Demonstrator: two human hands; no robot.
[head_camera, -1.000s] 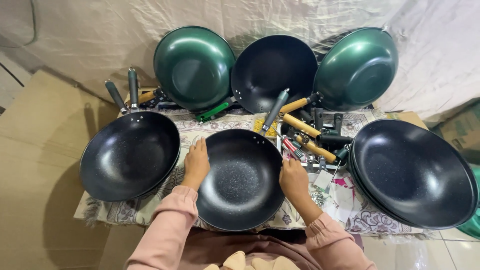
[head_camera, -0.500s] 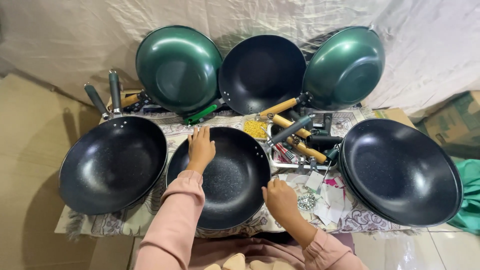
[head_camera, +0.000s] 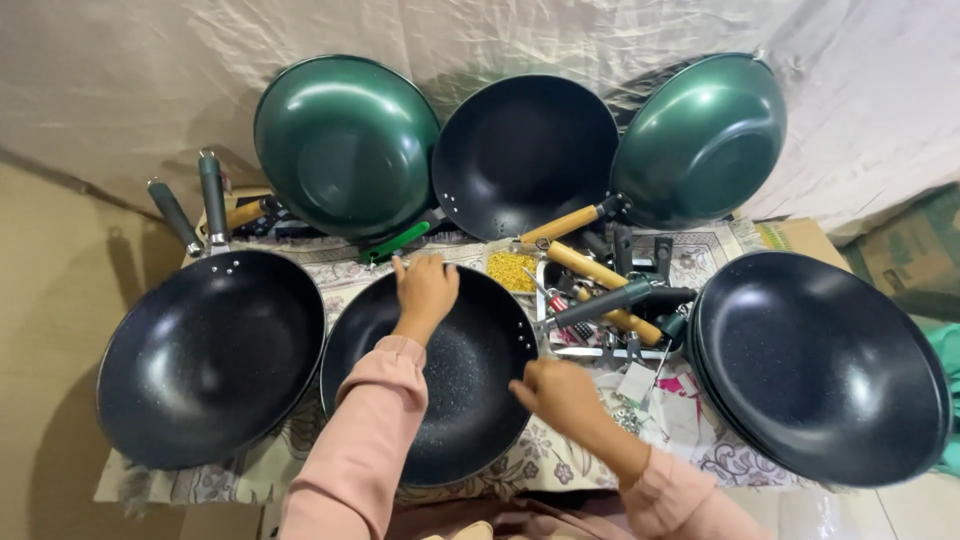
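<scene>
Head view: left hand (head_camera: 427, 288) lies on the far rim of the centre black wok (head_camera: 432, 375), fingers curled over the edge, gripping it. Right hand (head_camera: 560, 392) sits at the wok's near-right rim, loosely closed; whether it grips the rim I cannot tell. The wok rests flat on the bench (head_camera: 520, 465), which has a floral cloth, directly under both hands.

Left of the left hand, just beside the centre wok: another black wok (head_camera: 210, 358) with a grey handle. Right of the right hand: a stack of black woks (head_camera: 820, 365).

Beyond the right hand: a tray of loose wooden handles (head_camera: 598, 285) and a small yellow pile (head_camera: 511, 270).

Beyond the left hand, propped upright: a green wok (head_camera: 345, 145), a black wok (head_camera: 525, 155), another green wok (head_camera: 700, 138).
</scene>
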